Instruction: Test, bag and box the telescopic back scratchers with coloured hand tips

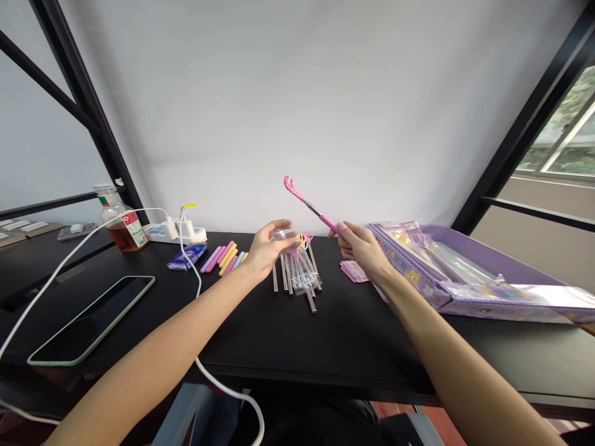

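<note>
My right hand [360, 248] is closed around the pink handle of a small back scratcher [313, 209]. Its metal shaft slants up to the left and ends in a pink claw-shaped head, raised against the wall. To the left, my left hand [269, 248] is curled, with a bit of clear plastic [279, 235] showing between its fingers; its exact kind is unclear. Beneath and beside that hand lie several metal rods [312, 302], with a clear bag of small grey pieces [304, 280] on top. Yellow and pink claw heads [304, 240] show behind the fingers.
Pastel handle tubes [220, 257] and a blue packet [186, 256] lie left. Further left are a phone [93, 319], a bottle [121, 223], a power strip [162, 233] and a white cable [198, 279]. Pink cards [354, 271] and an open purple box [497, 260] are at right.
</note>
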The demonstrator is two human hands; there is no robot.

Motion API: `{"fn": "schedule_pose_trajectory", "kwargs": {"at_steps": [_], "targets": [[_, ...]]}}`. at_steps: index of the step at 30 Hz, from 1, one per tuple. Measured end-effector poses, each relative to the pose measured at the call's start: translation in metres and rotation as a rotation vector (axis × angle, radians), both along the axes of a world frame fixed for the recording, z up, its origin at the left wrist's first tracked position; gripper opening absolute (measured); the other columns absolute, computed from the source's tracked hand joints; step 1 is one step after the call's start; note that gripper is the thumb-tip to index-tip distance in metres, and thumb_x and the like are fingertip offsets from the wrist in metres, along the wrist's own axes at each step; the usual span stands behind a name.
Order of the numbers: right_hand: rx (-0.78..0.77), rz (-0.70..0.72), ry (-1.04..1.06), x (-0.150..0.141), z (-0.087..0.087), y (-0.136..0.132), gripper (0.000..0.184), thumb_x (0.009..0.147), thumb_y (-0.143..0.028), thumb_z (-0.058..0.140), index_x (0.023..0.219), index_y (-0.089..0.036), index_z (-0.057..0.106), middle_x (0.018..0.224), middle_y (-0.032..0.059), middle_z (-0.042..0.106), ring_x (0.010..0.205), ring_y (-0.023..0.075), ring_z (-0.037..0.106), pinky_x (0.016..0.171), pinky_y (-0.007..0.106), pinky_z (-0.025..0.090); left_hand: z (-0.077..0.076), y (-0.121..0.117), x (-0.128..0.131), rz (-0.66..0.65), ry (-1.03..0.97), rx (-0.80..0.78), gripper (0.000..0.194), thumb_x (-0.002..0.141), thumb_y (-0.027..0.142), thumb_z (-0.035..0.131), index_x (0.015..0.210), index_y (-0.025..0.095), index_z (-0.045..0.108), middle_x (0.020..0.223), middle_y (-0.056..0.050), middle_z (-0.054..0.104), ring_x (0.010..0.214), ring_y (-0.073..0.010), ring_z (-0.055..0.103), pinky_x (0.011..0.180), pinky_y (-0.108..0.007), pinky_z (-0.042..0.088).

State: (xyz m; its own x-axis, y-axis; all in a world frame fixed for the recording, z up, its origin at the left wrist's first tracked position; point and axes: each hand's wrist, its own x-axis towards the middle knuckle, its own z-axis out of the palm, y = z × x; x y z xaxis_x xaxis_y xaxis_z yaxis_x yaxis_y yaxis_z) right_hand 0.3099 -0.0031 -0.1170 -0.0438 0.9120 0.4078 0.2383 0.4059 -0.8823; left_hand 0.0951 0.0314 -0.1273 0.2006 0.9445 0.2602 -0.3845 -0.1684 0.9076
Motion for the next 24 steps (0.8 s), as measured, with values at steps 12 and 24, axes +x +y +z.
{"fn": "schedule_pose_trajectory", "kwargs": {"at_steps": [12, 24], "targets": [[-0.09, 0.106, -0.605, 0.058, 0.019, -0.013, 0.051, 0.077, -0.068, 0.071, 0.074, -0.018, 0.074, 0.063, 0.0015, 0.053, 0.061, 0.0132, 0.04, 0.056, 0.029, 0.029, -0.009, 0.019, -0.011, 0.09, 0.16, 0.113, 0.022, 0.076, 0.013, 0.075, 0.098, 0.014, 0.076, 0.127, -0.012, 0.068, 0.112, -0.0294, 0.068, 0.094, -0.048, 0.06], [-0.088, 0.038, -0.644, 0.059, 0.015, -0.01, 0.05, 0.073, -0.068, 0.074, 0.081, -0.02, 0.078, 0.072, 0.0053, 0.068, 0.07, 0.019, 0.056, 0.063, 0.031, 0.039, -0.003, 0.016, -0.009, 0.107, 0.144, -0.012, 0.021, 0.098, 0.016, 0.053, 0.115, 0.015, 0.065, 0.094, -0.012, 0.074, 0.091, -0.0238, 0.076, 0.085, -0.043, 0.063]]}}
